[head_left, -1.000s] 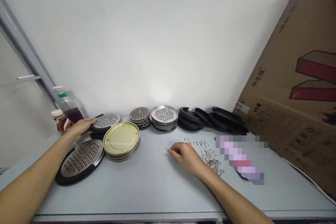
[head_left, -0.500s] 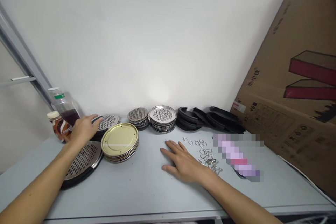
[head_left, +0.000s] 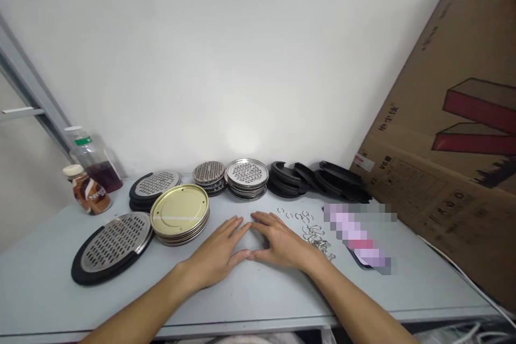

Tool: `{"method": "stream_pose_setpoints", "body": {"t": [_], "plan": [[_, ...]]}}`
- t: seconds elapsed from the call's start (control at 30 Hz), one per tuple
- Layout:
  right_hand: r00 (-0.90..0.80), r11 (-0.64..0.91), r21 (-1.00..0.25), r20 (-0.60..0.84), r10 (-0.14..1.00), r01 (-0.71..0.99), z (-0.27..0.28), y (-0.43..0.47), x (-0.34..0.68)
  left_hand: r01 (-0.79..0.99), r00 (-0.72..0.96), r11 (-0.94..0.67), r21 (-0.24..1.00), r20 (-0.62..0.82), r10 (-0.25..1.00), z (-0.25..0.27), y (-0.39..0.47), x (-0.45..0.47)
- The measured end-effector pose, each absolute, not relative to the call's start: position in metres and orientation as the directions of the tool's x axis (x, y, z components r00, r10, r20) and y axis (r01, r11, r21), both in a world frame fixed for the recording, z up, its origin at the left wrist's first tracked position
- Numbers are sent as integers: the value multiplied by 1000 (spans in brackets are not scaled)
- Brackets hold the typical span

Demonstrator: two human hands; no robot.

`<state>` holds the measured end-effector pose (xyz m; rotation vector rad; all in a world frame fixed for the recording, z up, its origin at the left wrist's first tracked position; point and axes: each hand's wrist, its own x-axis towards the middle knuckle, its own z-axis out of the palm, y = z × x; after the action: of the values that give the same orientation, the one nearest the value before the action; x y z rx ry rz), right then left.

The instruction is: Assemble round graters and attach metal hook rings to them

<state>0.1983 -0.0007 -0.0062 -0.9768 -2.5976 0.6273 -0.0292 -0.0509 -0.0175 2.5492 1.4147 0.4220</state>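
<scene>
My left hand (head_left: 215, 251) rests on the grey table with its fingers stretched out, holding nothing. Opposite it, my right hand (head_left: 278, 241) also lies with fingers extended, and the fingertips of the two meet or nearly meet. Left of my left hand is a stack of gold round lids (head_left: 179, 208). A perforated metal disc with a black rim (head_left: 115, 244) lies at the front left, and a similar rimmed disc (head_left: 157, 184) sits behind the lids. Small metal rings (head_left: 303, 217) and metal clasps (head_left: 320, 242) are scattered just right of my right hand.
Perforated metal discs (head_left: 246, 173) and smaller grater-like discs (head_left: 208, 172) are stacked along the wall. Black curved rims (head_left: 288, 180) pile beside them. A coffee bottle (head_left: 89, 193) and a bottle of dark liquid (head_left: 105, 174) stand left. A pixelated phone-like object (head_left: 358, 239) and a large cardboard box (head_left: 435, 172) are right.
My left hand has moved right and toward me, from the rear rimmed disc to beside my right hand. My right hand stays on the table. The view has shifted slightly.
</scene>
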Motion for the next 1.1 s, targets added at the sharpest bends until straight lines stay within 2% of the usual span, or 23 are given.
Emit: {"method": "stream_pose_setpoints", "body": {"t": [0.2, 0.53, 0.83, 1.0, 1.1], "plan": [[-728, 647, -521, 68, 683, 557, 2, -1, 203, 827, 463, -474, 303, 110, 879, -27, -62, -42], [-722, 609, -528, -14, 691, 593, 1, 0, 205, 814, 457, -473, 337, 131, 880, -26, -60, -45], [-699, 601, -458, -65, 712, 655, -9, -18, 202, 801, 454, -484, 353, 170, 875, -22, -64, -43], [-665, 588, -432, -37, 746, 684, -14, -20, 200, 753, 431, -538, 378, 335, 838, -13, -65, -36], [-675, 606, -425, -17, 737, 672, -14, -19, 202, 797, 371, -543, 263, 497, 784, -6, -64, -37]]}}
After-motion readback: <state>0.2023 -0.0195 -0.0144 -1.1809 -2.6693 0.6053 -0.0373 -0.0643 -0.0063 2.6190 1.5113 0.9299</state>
